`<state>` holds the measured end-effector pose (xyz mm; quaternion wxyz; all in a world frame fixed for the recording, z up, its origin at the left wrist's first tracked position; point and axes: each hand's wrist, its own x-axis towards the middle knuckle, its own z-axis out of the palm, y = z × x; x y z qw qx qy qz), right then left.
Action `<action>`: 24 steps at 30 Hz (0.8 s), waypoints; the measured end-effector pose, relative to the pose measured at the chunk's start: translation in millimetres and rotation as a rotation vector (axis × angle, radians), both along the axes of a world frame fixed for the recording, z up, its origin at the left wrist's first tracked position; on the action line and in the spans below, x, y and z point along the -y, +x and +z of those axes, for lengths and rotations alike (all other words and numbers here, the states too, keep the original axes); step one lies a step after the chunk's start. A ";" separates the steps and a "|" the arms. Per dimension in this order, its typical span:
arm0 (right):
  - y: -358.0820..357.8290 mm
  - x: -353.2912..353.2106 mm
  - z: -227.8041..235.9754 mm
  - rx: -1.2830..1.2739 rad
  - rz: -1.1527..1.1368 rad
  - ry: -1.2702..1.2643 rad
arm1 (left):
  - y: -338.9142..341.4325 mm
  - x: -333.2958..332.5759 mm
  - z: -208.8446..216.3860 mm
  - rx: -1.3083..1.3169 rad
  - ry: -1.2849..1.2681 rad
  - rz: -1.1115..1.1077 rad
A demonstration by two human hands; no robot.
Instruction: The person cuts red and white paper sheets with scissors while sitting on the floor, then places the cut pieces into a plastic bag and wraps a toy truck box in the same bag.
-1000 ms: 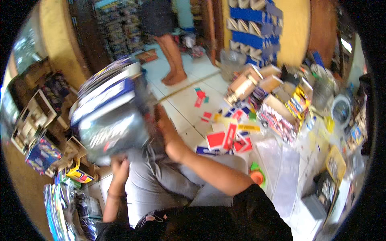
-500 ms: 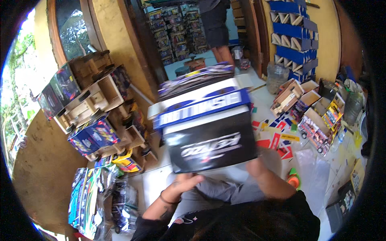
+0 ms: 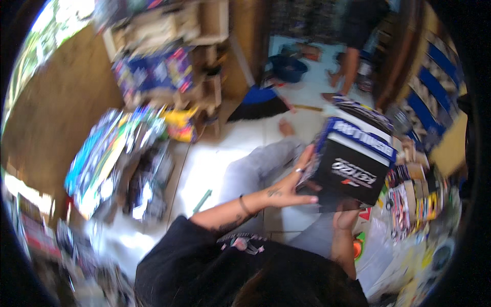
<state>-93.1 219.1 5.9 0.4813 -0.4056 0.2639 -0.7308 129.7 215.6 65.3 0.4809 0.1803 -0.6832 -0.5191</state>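
Between my hands is a box-shaped toy truck body [image 3: 353,176], with a black panel, a white strip and a blue lettered band. It is held up in front of me, tilted, its far part narrowing away. My left hand [image 3: 295,188] grips its left side, fingers along the edge and thumb across the lower corner. Under its bottom edge, my right hand [image 3: 348,217] supports it from below; most of those fingers are hidden behind the box.
Wooden toy trucks [image 3: 158,69] are stacked at the left, above plastic-wrapped printed sheets [image 3: 110,153]. A blue-and-black broom [image 3: 258,102] leans by the doorway, near a dark basin [image 3: 288,69]. Another person's legs [image 3: 350,66] stand beyond. More toy trucks [image 3: 404,204] lie at the right.
My view has turned left and down, so the surroundings shift rightward. The toy truck body is now right of the middle and tilted; my left hand has moved up onto its side.
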 end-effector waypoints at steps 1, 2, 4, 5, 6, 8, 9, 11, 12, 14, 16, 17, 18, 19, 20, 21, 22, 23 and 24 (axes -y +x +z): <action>-3.7 5.2 -9.3 -0.025 0.066 -0.022 | -2.5 -0.4 -8.0 -0.013 -0.062 0.061; -7.2 10.3 -17.4 -0.033 0.058 0.014 | -5.6 -1.4 -14.9 -0.025 -0.123 0.126; -12.8 15.3 -31.6 -0.004 0.080 -0.033 | -7.2 -3.1 -27.5 0.037 -0.147 0.200; -14.4 14.5 -37.4 0.012 0.081 0.053 | -8.1 -5.3 -32.5 0.078 -0.161 0.236; -15.5 10.6 -43.2 0.023 0.117 0.071 | -8.9 -9.6 -37.1 0.133 -0.181 0.272; -13.3 0.0 -53.6 0.023 0.129 0.088 | -13.4 -18.0 -44.6 0.104 -0.126 0.261; -10.5 -5.4 -58.6 0.010 0.099 0.093 | -15.8 -23.0 -48.2 0.022 -0.045 0.212; -4.7 -11.3 -65.2 0.074 0.016 0.161 | -17.9 -26.3 -53.7 0.064 0.061 0.178; -1.2 -10.2 -67.2 0.104 0.017 0.152 | -18.8 -26.5 -55.8 0.086 0.114 0.163; -10.3 -6.2 -66.0 -0.129 0.010 0.050 | -15.5 -27.2 -59.4 0.221 0.172 0.182; -44.2 -8.4 -60.9 -0.628 -0.127 0.002 | -4.0 -31.4 -61.7 0.362 0.048 0.238; -67.0 -12.7 -59.5 -0.917 -0.194 -0.030 | 3.8 -34.1 -63.0 0.473 -0.121 0.293; -97.9 -20.4 -58.6 -1.078 -0.369 0.008 | 11.4 -41.4 -65.4 0.463 -0.064 0.331; -132.0 -30.8 -60.3 -1.209 -0.568 0.144 | 20.6 -47.6 -67.9 0.542 -0.037 0.321; -169.8 -50.9 -65.6 -1.311 -0.732 0.352 | 31.3 -59.1 -70.8 0.661 0.059 0.324; -205.0 -77.6 -75.7 -1.333 -0.824 0.673 | 36.0 -69.9 -77.1 0.706 0.119 0.398; -238.2 -107.0 -88.3 -1.452 -0.850 0.988 | 42.9 -74.8 -81.9 0.676 0.124 0.279; -262.1 -137.7 -105.4 -1.550 -0.813 1.161 | 47.0 -81.2 -88.3 0.791 0.127 0.308; -281.5 -168.2 -123.5 -1.647 -0.716 1.468 | 47.3 -90.1 -95.5 0.844 0.157 0.333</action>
